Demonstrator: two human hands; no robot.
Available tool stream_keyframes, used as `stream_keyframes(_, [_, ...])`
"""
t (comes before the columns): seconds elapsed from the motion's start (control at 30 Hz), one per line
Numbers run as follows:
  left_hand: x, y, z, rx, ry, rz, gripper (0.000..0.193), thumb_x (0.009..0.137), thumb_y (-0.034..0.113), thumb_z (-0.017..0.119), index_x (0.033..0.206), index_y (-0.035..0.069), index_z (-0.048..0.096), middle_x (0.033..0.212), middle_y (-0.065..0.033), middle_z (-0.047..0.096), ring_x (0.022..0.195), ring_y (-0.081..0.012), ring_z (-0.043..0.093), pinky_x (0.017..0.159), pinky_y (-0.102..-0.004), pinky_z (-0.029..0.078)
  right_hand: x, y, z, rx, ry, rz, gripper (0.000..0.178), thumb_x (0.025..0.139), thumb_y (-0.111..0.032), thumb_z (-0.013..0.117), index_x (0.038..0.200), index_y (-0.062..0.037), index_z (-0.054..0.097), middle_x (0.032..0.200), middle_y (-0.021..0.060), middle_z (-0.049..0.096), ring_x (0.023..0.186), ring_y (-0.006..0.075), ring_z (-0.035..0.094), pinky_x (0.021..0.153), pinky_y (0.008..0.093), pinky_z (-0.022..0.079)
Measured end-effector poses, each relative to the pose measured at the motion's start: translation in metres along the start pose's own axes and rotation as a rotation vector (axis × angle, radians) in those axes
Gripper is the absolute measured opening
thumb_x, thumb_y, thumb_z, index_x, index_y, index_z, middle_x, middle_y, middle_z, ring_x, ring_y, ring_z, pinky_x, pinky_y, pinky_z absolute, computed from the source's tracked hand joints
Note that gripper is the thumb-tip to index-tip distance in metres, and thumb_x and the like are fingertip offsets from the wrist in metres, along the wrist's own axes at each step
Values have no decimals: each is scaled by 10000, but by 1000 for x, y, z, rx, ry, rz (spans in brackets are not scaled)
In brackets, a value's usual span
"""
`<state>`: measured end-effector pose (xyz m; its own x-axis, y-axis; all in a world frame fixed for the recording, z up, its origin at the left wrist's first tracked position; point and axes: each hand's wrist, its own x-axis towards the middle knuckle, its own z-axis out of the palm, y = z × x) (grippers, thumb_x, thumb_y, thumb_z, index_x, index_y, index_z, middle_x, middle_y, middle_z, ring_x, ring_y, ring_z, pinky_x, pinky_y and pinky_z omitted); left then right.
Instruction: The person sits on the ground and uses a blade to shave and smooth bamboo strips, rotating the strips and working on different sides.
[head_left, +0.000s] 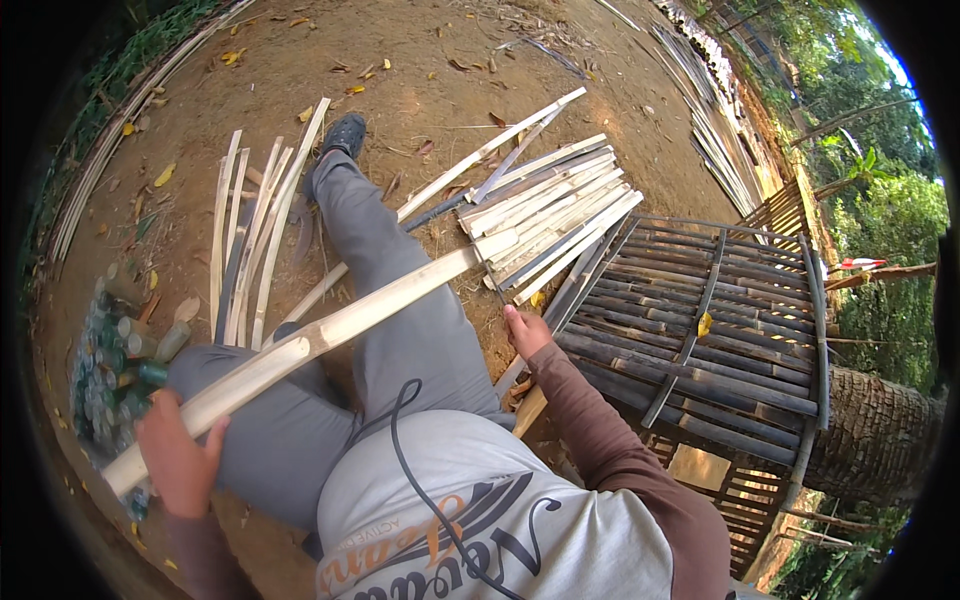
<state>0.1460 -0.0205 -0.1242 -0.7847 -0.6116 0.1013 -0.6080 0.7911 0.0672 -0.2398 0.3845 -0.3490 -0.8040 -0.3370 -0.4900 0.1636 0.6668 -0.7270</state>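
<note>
A long, pale split-bamboo strip (375, 303) slants across my grey-trousered legs, from lower left up to the right. My left hand (180, 452) grips it near its lower end, thumb along the near side. Its far end lies over a stack of shorter bamboo slats (550, 210). Beside that end, my right hand (527, 330) is closed around a thin, dark, narrow tool (491, 268) that runs up to the strip's edge. Whether this is a blade or a rod is too small to tell.
Loose bamboo strips (268, 225) lie beyond my left knee, near several glass bottles (105, 375). To the right stands a slatted bamboo bench (690, 330) by a tree trunk (870, 435). More strips (715, 150) lie at the far right on brown earth.
</note>
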Motion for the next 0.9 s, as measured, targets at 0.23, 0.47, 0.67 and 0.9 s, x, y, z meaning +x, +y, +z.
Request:
stream_keyframes(0.23, [-6, 12, 10, 15, -145, -62, 597, 782, 537, 842, 912, 39, 541, 837, -215, 645, 814, -473, 616, 768, -526, 476, 4, -18, -1, 882, -96, 424, 639, 1043, -733, 416, 853, -130, 510, 581, -11, 383, 481, 170, 391, 489, 360, 360])
stream_keyframes(0.47, [1, 25, 3, 58, -205, -71, 606, 791, 564, 831, 904, 42, 543, 802, -209, 648, 776, -467, 635, 729, -527, 495, -35, -50, 10, -606, -29, -239, 607, 1043, -566, 540, 1009, 8, 733, 938, 286, 722, 924, 490, 688, 840, 535, 534])
stream_keyframes(0.67, [3, 16, 9, 41, -214, -40, 618, 768, 569, 841, 894, 43, 542, 821, -206, 651, 792, -469, 630, 722, -528, 492, 15, -6, -6, -628, 221, -71, 646, 1043, -578, 533, 983, 34, 731, 884, 315, 697, 907, 513, 671, 814, 579, 514])
stream_keyframes(0.9, [-3, 14, 17, 68, -133, 15, 598, 790, 525, 832, 881, 25, 518, 815, -217, 611, 796, -468, 601, 719, -540, 460, 16, -26, -9, -619, 104, -58, 699, 1066, -604, 462, 1075, 34, 748, 1011, 304, 734, 998, 490, 694, 908, 545, 533])
